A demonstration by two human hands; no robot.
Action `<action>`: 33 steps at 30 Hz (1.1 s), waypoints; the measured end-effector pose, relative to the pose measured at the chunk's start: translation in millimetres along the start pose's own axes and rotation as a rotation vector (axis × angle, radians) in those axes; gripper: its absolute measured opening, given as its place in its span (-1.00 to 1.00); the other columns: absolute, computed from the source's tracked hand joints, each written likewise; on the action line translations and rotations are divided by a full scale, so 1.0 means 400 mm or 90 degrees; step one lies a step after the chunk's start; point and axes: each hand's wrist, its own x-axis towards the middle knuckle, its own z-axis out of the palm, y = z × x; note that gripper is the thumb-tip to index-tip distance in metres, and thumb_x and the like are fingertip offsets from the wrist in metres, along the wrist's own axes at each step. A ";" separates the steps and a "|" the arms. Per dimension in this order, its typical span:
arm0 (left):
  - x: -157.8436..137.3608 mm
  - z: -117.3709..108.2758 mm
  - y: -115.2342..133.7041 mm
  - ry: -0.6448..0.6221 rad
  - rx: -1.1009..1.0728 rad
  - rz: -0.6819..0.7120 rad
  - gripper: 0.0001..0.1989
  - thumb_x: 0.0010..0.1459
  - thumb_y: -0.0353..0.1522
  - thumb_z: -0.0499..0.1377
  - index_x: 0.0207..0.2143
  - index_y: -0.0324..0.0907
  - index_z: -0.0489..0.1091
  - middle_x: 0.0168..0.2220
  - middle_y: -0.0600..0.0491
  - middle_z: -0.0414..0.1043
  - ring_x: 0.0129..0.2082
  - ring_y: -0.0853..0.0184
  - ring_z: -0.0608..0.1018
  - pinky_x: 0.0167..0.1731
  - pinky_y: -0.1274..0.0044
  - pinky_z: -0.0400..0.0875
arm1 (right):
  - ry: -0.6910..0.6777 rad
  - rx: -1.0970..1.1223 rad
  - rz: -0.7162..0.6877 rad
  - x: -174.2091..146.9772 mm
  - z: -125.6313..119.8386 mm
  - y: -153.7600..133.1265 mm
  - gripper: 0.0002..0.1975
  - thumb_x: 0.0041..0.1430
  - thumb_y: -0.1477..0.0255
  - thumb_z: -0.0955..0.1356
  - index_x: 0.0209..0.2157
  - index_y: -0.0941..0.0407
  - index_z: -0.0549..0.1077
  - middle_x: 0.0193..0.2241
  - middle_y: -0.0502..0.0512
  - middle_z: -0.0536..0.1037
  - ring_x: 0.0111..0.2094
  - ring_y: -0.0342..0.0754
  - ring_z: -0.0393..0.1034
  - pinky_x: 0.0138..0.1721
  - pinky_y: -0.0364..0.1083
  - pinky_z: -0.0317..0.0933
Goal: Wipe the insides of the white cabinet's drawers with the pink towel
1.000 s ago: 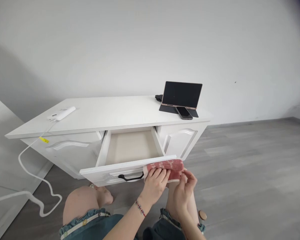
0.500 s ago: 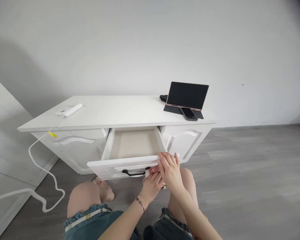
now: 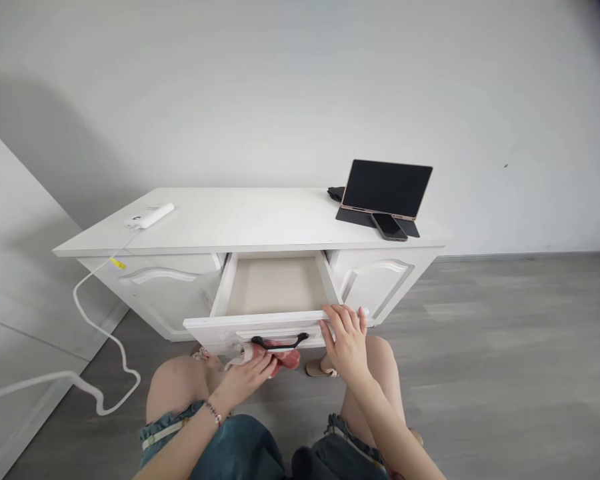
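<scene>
A white drawer (image 3: 280, 283) stands pulled out of the cabinet, its beige bottom showing. My left hand (image 3: 247, 377) presses a red and white cloth (image 3: 284, 360) against the lower drawer front, beneath the black handle (image 3: 280, 345). Part of the cloth hangs out on both sides of the fingers, which are closed over it. At the right end of the drawer front (image 3: 215, 333), my right hand (image 3: 347, 337) has its fingers hooked over the top edge, with the thumb on the front face.
On the white cabinet top (image 3: 240, 220) are a tablet (image 3: 387, 190) on a stand cover, a phone (image 3: 389, 227), a dark folded item (image 3: 336, 193) and a white power strip (image 3: 153, 216). Its cord (image 3: 100, 340) drops to the left. My knees flank the drawer.
My left hand has slid leftward along the drawer front with the cloth, from beside my right hand to under the handle. My right hand stays on the top edge.
</scene>
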 end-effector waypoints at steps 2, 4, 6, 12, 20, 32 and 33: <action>-0.050 0.002 -0.037 0.041 0.026 -0.023 -0.54 0.11 -0.55 0.05 0.07 -0.12 0.33 -0.04 -0.06 0.49 -0.06 0.30 0.49 -0.13 0.49 0.36 | 0.006 0.003 0.004 -0.001 0.003 -0.002 -0.74 0.31 0.37 0.19 -0.02 0.08 0.37 -0.11 0.12 0.50 -0.01 0.03 0.29 0.20 0.16 -0.24; -0.094 -0.012 -0.069 0.091 0.047 -0.072 -0.61 0.11 -0.52 0.07 -0.02 -0.11 0.40 -0.09 -0.03 0.52 -0.09 0.28 0.49 -0.06 0.46 0.29 | 0.012 0.005 0.005 -0.002 0.005 -0.003 -0.74 0.31 0.36 0.19 -0.03 0.08 0.37 -0.12 0.11 0.50 -0.01 0.03 0.29 0.20 0.16 -0.24; -0.129 -0.040 -0.097 0.146 0.082 -0.128 -0.64 0.10 -0.54 0.04 -0.11 -0.08 0.45 -0.16 -0.01 0.54 -0.14 0.27 0.50 -0.07 0.44 0.27 | 0.016 0.004 0.006 -0.002 0.005 -0.003 -0.75 0.31 0.37 0.20 -0.04 0.08 0.38 -0.12 0.10 0.50 -0.01 0.03 0.29 0.20 0.15 -0.23; -0.117 -0.127 -0.104 0.312 0.145 -0.363 -0.82 0.05 -0.50 0.06 -0.29 -0.15 0.38 -0.32 -0.08 0.44 -0.29 0.13 0.47 -0.23 0.31 0.33 | 0.019 0.038 0.021 0.000 -0.001 -0.004 -0.75 0.33 0.40 0.18 -0.06 0.06 0.40 -0.12 0.07 0.51 -0.02 0.00 0.30 0.19 0.12 -0.23; 0.079 -0.122 0.054 0.463 -0.017 -0.555 -0.68 0.14 -0.30 0.08 -0.06 -0.20 0.21 -0.15 -0.17 0.29 -0.10 0.01 0.42 -0.23 0.24 0.40 | 0.016 0.098 0.041 0.006 -0.014 -0.001 -0.73 0.34 0.39 0.17 -0.07 0.03 0.43 -0.14 0.04 0.53 -0.04 -0.04 0.32 0.15 0.07 -0.20; 0.299 -0.211 0.221 0.307 -0.180 -0.375 -0.62 0.07 -0.57 0.05 -0.04 -0.16 0.28 -0.17 -0.07 0.34 -0.11 0.11 0.42 -0.01 0.01 0.25 | -0.056 0.166 0.078 0.024 -0.057 0.013 -0.56 0.38 0.42 0.02 -0.06 0.02 0.46 -0.12 0.03 0.56 -0.05 -0.06 0.37 0.05 0.01 -0.03; 0.314 -0.208 0.233 0.304 -0.194 -0.364 -0.61 0.09 -0.56 0.05 -0.01 -0.15 0.28 -0.17 -0.07 0.34 -0.12 0.12 0.42 -0.01 0.01 0.24 | -0.067 0.180 0.084 0.027 -0.063 0.017 -0.54 0.38 0.41 0.00 -0.06 0.02 0.46 -0.12 0.02 0.56 -0.04 -0.07 0.37 0.03 0.01 0.01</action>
